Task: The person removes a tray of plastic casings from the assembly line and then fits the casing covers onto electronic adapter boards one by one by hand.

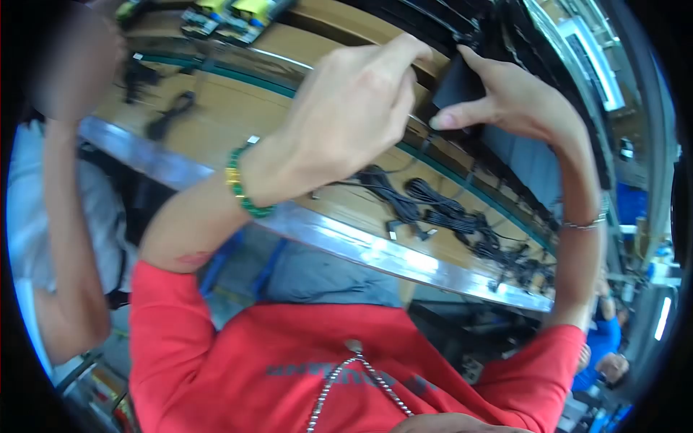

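My left hand (354,108), with a green beaded bracelet (234,180) at its wrist, is raised over the bench with its fingers curled in. Whatever its fingertips pinch, if anything, is hidden behind the hand. To its right, my right hand (520,94) has thumb and fingers bent around a dark boxy thing (462,90) whose kind I cannot make out. The two hands are close together but apart. Below them, bundled black cables (451,206) with plugs lie on the tan bench surface (346,206).
Circuit boards with yellow parts (249,11) sit at the upper left. Another person's arm (68,238) reaches in at the left. A shiny metal edge (361,242) runs along the bench front. More black cable (173,112) lies farther left. A person in blue (605,346) is at the right.
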A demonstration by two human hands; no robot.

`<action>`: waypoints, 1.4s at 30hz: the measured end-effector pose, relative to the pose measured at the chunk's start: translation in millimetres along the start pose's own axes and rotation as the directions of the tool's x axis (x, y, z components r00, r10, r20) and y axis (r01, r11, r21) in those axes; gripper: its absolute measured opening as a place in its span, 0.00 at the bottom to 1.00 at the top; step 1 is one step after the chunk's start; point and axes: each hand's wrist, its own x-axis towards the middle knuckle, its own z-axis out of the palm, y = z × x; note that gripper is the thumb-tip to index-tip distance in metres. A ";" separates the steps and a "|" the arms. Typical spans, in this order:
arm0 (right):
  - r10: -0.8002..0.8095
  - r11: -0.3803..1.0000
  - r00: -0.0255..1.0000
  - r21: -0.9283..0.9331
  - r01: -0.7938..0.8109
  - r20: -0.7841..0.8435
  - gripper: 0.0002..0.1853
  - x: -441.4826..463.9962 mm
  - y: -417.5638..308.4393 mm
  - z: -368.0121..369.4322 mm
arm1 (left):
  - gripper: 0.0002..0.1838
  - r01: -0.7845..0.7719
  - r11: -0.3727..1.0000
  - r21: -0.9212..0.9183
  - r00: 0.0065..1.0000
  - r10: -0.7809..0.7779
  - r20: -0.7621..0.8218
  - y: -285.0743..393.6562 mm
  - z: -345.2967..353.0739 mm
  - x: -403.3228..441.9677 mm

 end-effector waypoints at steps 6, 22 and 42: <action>0.108 0.993 0.907 0.086 -0.079 -0.408 0.21 30.7 -4.1 -11.8 | 0.12 -0.082 0.996 -0.031 0.962 0.071 -0.265 -14.7 -7.4 19.8; 0.294 0.941 0.917 -0.084 -0.327 -0.270 0.30 -79.2 3.6 59.4 | 0.14 0.225 0.626 0.746 0.919 0.118 -0.376 -102.7 -80.8 49.4; 0.427 0.815 0.432 0.132 -0.564 -0.794 0.20 -290.8 316.2 12.8 | 0.26 0.198 0.657 0.727 0.950 -0.311 0.022 -66.6 -67.6 67.8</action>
